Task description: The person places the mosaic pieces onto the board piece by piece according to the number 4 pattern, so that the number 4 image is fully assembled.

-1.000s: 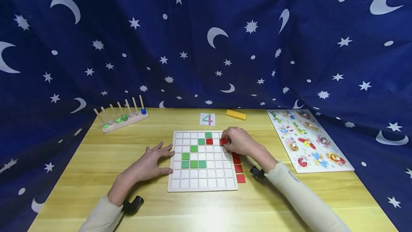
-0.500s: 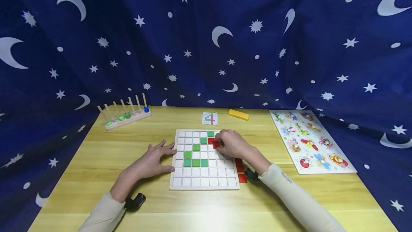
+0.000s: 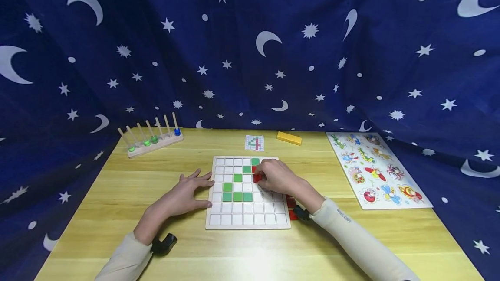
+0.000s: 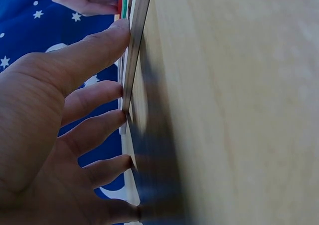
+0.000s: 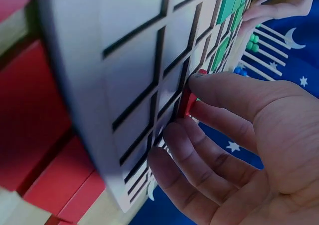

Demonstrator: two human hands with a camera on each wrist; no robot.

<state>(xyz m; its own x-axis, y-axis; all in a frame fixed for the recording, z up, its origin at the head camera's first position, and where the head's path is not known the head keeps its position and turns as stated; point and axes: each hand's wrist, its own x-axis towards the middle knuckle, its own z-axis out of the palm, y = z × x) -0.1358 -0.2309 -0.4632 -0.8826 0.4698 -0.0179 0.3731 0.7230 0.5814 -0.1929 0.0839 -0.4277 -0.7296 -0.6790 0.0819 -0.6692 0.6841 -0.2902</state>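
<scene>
A white grid board [image 3: 254, 224] lies on the table before me, with several green tiles [image 3: 238, 197] set in its squares. My right hand [image 3: 278, 176] pinches a red tile [image 3: 256, 178] between thumb and fingertips, low over the board. In the right wrist view this red tile [image 5: 187, 103] stands tilted against the grid. Directly above it in the head view, another red tile [image 3: 254, 169] sits in a square, partly covered by the fingers. My left hand [image 3: 181, 196] is spread along the board's left edge, its thumb and some fingertips touching the rim.
Loose red tiles [image 5: 25, 120] lie by the board's right edge, partly hidden under my right wrist. Behind the board are a small pattern card [image 3: 254, 143] and a yellow block [image 3: 289, 138]. A peg rack [image 3: 155, 145] stands back left; an insect picture board [image 3: 361, 191] lies right.
My right hand has carried the red tile leftward across the board, from near its right edge to just below the other red tile. The left hand stays at the rim.
</scene>
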